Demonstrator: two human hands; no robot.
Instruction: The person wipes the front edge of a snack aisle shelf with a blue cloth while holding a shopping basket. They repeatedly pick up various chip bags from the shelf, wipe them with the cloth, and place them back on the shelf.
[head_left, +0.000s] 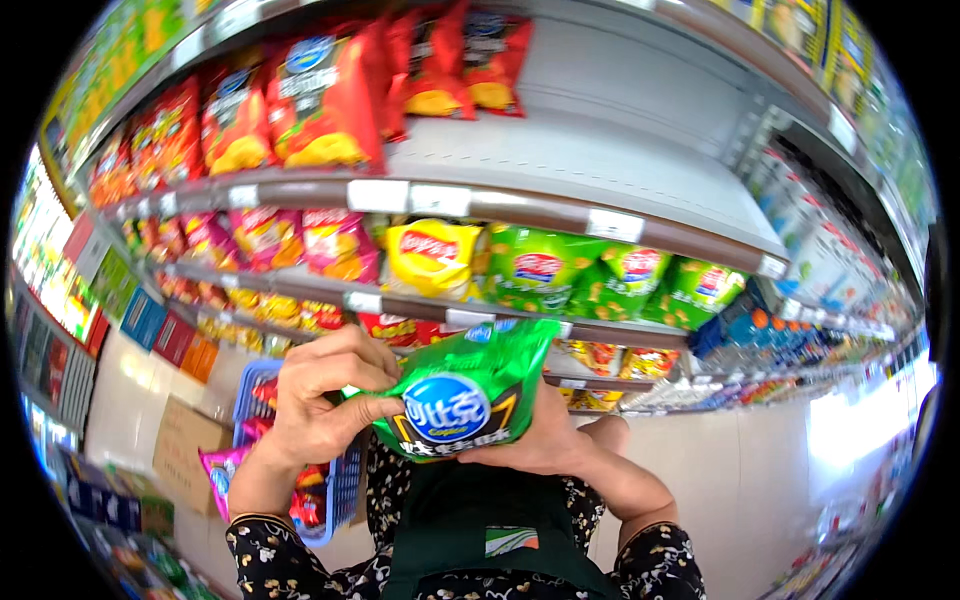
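Note:
A green foil bag of potato chips (480, 360) with a blue oval logo and a black panel is held tilted in front of my chest. My left hand (330, 394) pinches its left side between thumb and fingers. From the right and underneath, my right hand (536, 442) grips the bag; most of those fingers are hidden behind it. Beyond the bag is a store shelf (465, 154). Red chip bags (322, 105) stand at its upper left. One level lower are a yellow chip bag (431, 259) and several green snack bags (536, 270).
Below my left forearm, a blue plastic basket (345, 495) on the floor holds red and pink snack bags. A cardboard box (187, 454) stands left of it. Price tags (615, 225) line the shelf edges. More shelving with white and blue packs (817, 232) runs along the right.

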